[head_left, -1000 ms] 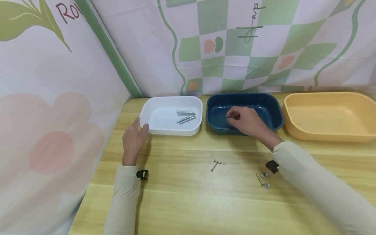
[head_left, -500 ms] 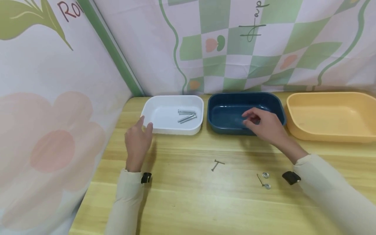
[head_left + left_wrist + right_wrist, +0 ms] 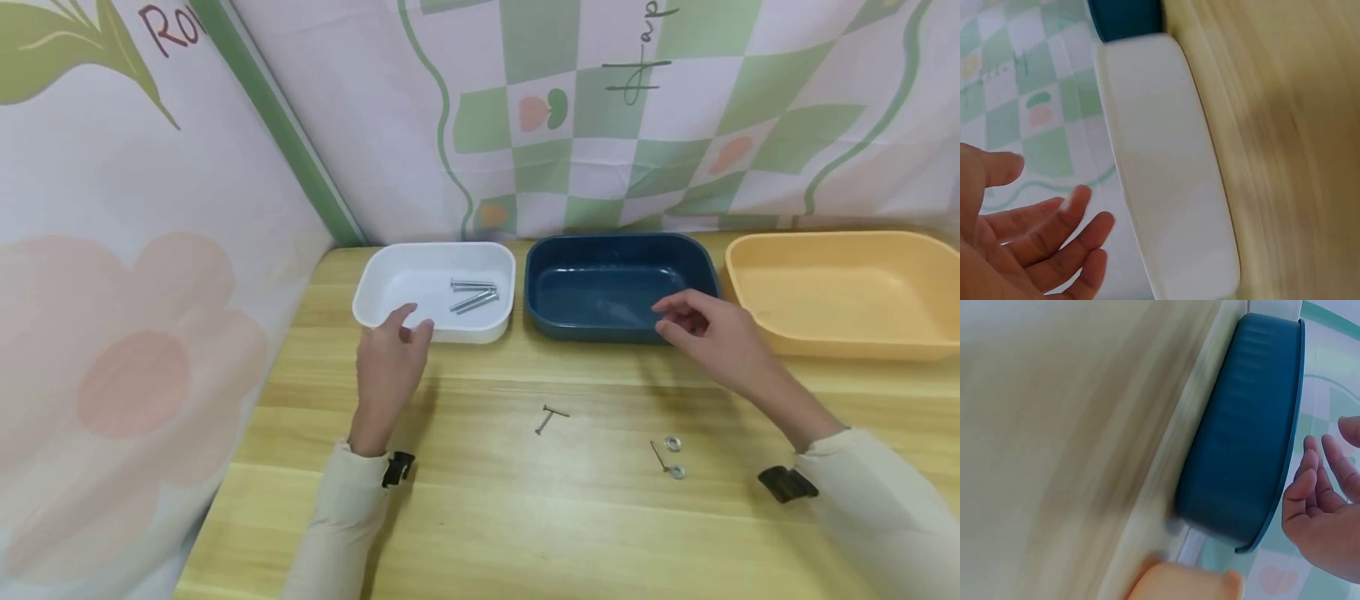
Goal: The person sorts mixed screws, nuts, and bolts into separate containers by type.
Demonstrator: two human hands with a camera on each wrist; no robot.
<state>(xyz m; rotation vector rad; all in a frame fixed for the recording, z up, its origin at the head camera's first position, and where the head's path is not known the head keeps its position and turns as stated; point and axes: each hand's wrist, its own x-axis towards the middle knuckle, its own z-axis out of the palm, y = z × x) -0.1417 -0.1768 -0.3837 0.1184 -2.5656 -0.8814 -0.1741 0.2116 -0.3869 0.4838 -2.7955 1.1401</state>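
Observation:
In the head view my left hand (image 3: 390, 371) hovers at the front rim of the white tray (image 3: 397, 329), thumb and fingers spread with nothing held. Several long silver screws (image 3: 474, 294) lie in the right part of that tray. My right hand (image 3: 720, 340) hangs over the front right corner of the dark blue tray (image 3: 577, 321), its fingers loosely bent and no object between them. The left wrist view shows bare, relaxed fingers (image 3: 1060, 247) beside the white tray's wall. Bent, bare fingers (image 3: 1313, 481) appear past the blue tray's rim in the right wrist view.
A yellow tray (image 3: 847, 346) stands at the right end of the row, with a patterned cloth behind. On the wooden table (image 3: 480, 517) lie two thin screws or nails (image 3: 552, 412) and, farther right, another one (image 3: 659, 456) beside two silver rings (image 3: 673, 444).
My right hand has drawn back from inside the blue tray to its front right corner. My left hand has moved right along the white tray's front rim, off its left corner.

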